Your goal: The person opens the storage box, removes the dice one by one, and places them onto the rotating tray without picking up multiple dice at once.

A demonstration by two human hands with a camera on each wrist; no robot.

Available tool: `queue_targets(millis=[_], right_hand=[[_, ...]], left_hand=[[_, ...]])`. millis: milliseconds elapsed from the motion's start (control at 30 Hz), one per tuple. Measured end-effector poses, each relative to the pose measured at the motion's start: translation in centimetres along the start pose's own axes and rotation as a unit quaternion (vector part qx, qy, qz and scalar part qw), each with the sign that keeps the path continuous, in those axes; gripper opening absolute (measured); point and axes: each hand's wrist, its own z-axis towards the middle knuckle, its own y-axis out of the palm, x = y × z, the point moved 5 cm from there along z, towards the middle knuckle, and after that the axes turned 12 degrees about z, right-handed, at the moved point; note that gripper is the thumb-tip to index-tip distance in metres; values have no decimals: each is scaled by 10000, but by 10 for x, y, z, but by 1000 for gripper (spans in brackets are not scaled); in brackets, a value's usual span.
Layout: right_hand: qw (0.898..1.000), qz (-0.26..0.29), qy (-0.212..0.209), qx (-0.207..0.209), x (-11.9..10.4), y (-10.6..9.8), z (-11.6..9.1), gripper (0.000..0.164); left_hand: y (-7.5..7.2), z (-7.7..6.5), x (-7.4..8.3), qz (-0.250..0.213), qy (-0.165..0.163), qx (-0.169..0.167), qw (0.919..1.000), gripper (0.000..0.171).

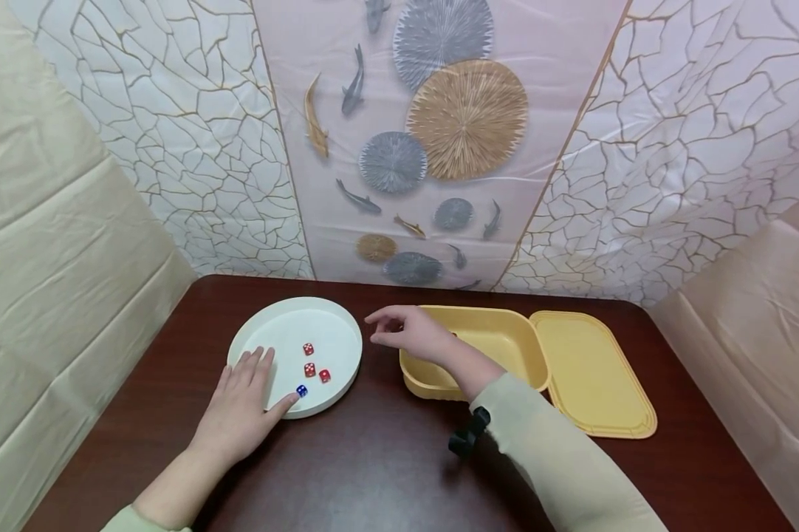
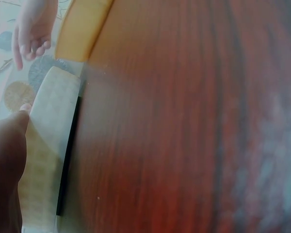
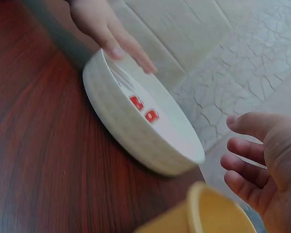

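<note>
Only the head view shows a blue cubic die [image 1: 302, 391], at six o'clock in a round white tray [image 1: 281, 332] with three red dice [image 1: 309, 369]; wrist views reveal its patterned wall [image 3: 117, 116]. The left hand [image 1: 240, 414], wide-thumbed, touches eight o'clock; the loosely curled right hand [image 1: 413, 332] hovers beyond three.

The dark wooden counter [image 1: 373, 465] stood before a curtain [image 1: 433, 198] printed with fish [image 1: 354, 83] and round leaves [image 1: 469, 118]; cream cloth [image 1: 60, 244] hung at either side.
</note>
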Motion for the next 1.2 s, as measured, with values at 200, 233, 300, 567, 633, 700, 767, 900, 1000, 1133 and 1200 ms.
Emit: queue_targets(millis=[200,233,300,567,633,700,767,900,1000,1133,1200], right_hand=[[9996,137,-15,244,17,-30,-21,30],[9995,147,2,262,20,-34,-25,31],[9994,178,25,292,27,-44,-32,32],[9980,30,195,600,60,-81,-63,33],[9972,-79,241,707,67,-88,-71,32],[9963,-108,311,791,72,-94,-77,32],[9959,-125,355,824,75,-97,-81,33],[9952,-243,434,843,80,-102,-84,34],[9941,-354,561,857,85,-103,-83,33],[9926,-634,691,778,89,-105,-80,31],[9911,-851,740,712,91,-106,-77,30]], left_hand=[[1,0,0,-11,3,54,10000,91],[1,-1,0,-15,-2,57,10000,91],[2,-1,-1,-41,-11,58,10000,91],[3,-1,-1,-61,22,127,9999,92],[2,-1,0,-43,29,129,9999,91],[2,-1,0,-9,30,112,9999,91],[1,-1,0,12,31,70,10000,91],[0,0,0,1,30,29,10000,91],[0,-1,0,-32,26,52,10000,91],[1,-1,0,-55,23,47,10000,91],[2,0,0,-53,19,17,10000,92]])
